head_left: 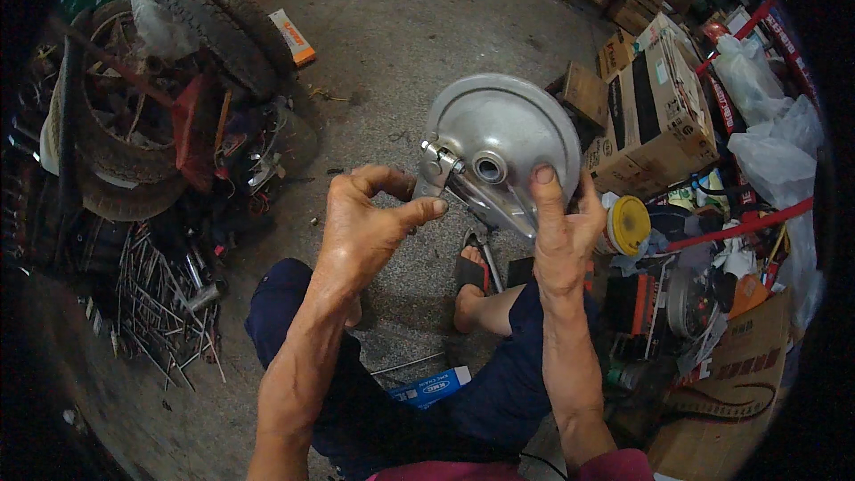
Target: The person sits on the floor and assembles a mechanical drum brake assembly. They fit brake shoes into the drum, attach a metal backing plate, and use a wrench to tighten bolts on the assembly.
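A round silver metal brake plate (494,120), with a hollow hub in its middle, is held tilted in front of me. My right hand (563,227) grips its right side, the thumb on the face and fingers behind the rim. A small metal lever arm with a bolt (441,157) sits on the plate's left side. My left hand (374,205) has its curled fingers and thumb around the lower end of that arm; the fingertips are partly hidden behind it.
Tyres and wheels (218,27) are piled at the left, above loose spokes (169,303). Cardboard boxes (646,138), plastic bags and a yellow-lidded tub (628,223) crowd the right. A blue box (432,387) lies below, between my legs.
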Action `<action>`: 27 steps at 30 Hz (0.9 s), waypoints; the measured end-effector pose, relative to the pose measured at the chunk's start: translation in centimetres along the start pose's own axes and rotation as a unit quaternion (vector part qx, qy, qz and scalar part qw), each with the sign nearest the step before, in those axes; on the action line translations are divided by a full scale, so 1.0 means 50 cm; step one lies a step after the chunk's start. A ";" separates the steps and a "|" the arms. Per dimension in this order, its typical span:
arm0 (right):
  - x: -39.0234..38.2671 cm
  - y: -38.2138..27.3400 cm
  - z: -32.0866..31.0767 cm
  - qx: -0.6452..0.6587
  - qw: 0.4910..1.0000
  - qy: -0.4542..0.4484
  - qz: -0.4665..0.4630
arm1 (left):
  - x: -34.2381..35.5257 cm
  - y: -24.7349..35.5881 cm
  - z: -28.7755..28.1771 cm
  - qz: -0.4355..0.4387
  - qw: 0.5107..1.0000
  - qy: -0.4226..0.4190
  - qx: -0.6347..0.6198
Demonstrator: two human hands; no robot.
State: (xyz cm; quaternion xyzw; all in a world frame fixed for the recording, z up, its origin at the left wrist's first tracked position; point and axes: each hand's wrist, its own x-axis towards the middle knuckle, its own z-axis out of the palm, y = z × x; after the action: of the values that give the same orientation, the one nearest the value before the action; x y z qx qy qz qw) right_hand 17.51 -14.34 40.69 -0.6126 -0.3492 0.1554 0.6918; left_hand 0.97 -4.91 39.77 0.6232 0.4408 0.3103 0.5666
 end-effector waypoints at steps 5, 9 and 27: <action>0.001 0.007 -0.005 -0.003 1.000 -0.011 0.004 | -0.003 0.018 -0.005 -0.042 0.999 -0.031 0.008; 0.000 -0.001 -0.001 0.000 1.000 -0.015 -0.001 | -0.004 0.014 -0.007 -0.020 0.999 -0.002 0.037; -0.001 0.009 -0.002 0.003 1.000 -0.018 0.018 | -0.004 0.009 -0.004 -0.028 0.997 -0.022 -0.069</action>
State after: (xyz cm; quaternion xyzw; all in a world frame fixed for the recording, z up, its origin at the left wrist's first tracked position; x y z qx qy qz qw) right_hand 17.67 -14.36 40.27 -0.6142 -0.3499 0.1798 0.6841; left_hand 0.80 -4.96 40.28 0.5771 0.4227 0.3099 0.6262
